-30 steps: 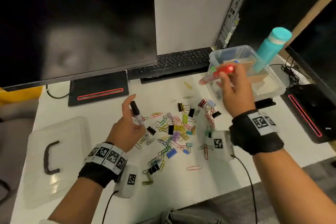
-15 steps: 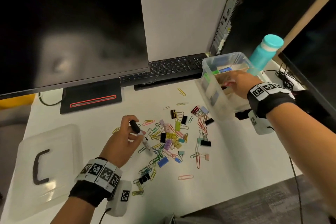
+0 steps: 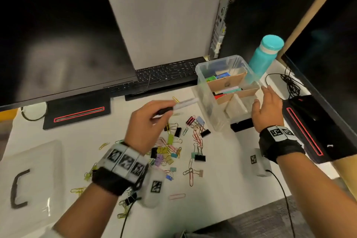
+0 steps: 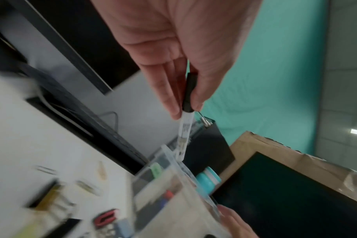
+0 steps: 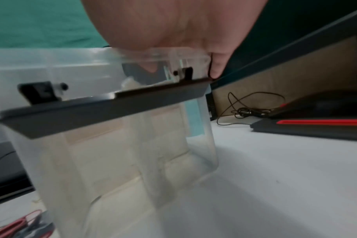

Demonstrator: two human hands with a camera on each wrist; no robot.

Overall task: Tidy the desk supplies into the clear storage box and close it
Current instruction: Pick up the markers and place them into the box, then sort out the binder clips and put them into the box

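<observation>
text: none legible | marker: small dark print and perhaps a barcode on its white barrel, too blurred to read | wristbands: square black-and-white coded tags, no letters or numbers | wrist cameras: one coded tag each, no words

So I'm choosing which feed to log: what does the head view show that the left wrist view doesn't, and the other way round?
Only the head view shows the box lid lying on the desk at the left, the keyboard and the whole scatter of paper clips and binder clips.

Only the left wrist view shows the grip close up: fingers and thumb pinching the marker's black cap.

Both show the left hand holding the marker, the clear storage box, the teal bottle and the right hand at the box.
</observation>
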